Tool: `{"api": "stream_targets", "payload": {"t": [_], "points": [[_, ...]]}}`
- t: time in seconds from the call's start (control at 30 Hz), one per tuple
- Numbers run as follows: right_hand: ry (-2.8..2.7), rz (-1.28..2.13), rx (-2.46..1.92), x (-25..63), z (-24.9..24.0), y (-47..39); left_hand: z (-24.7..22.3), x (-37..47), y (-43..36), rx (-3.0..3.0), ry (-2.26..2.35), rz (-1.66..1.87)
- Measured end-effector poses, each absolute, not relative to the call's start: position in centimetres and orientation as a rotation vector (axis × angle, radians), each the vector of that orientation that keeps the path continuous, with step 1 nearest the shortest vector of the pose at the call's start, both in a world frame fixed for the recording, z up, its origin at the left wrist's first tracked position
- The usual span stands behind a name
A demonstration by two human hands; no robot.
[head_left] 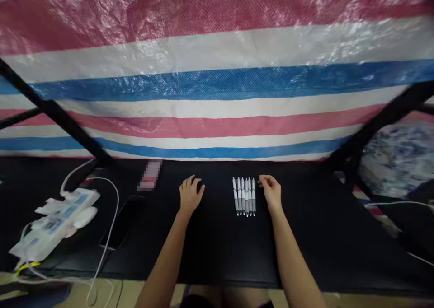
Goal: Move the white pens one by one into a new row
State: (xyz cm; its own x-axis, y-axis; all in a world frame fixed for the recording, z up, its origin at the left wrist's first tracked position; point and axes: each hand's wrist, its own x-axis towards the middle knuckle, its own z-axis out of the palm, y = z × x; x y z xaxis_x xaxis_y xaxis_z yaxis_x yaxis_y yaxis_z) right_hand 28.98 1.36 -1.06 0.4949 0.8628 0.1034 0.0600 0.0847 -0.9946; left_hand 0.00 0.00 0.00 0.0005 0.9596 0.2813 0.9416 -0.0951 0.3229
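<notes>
Six white pens side by side in a tight row on the black table, tips toward the viewer, clips toward the striped tarp. Right hand just beside the row's right edge, fingers curled loosely, thumb and forefinger near the outermost pen's top end; empty, gripping nothing, though contact with that pen cannot be told. Left hand flat on the table well left of the row, relaxed and empty.

Likely trouble: a sideways nudge from the right hand, enough to roll the round barrels out of line or fan the row apart; smooth tabletop, so little to stop a rolling pen. A pinch on the outer pen alone probably drags its neighbour, the two lying touching.

No box, cup or tray in view; pens lying bare on the surface.

Further out: a dark phone flat on the table to the left, a white power strip with plugs and white cables at the left edge, a small blurred pink-and-white item near the tarp. Black frame bars slanting across both corners.
</notes>
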Motion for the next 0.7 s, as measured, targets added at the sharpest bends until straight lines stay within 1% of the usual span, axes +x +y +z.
{"api": "stream_targets", "payload": {"t": [0.7], "points": [[-0.826,0.782,-1.318,28.53,-0.71,1.25,-0.15,-0.10,0.09,2.165,2.076,0.721]]}}
